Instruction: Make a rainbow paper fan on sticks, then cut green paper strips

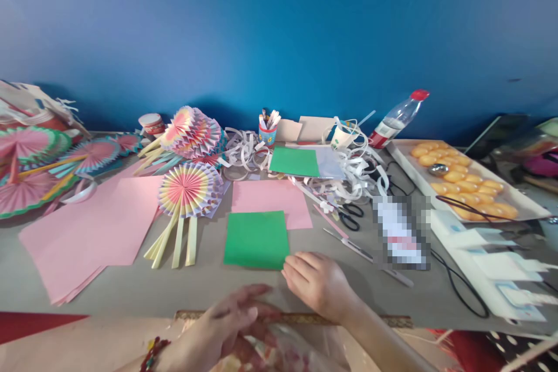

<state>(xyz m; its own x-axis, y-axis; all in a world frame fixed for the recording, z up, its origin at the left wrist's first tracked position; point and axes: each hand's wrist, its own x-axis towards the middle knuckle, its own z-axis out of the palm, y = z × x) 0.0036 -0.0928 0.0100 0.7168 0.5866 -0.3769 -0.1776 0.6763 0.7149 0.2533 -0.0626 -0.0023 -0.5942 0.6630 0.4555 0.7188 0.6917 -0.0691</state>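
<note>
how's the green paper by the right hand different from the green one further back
The near green paper has the right hand at its lower right corner; the far green paper has no hand at it. The near green paper overlaps the pink sheet, while the far green paper lies among the curled white strips. Both are plain, four-sided and lying flat.

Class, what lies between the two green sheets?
In the head view, a pink sheet lies between the near green sheet and the far green sheet.
</note>
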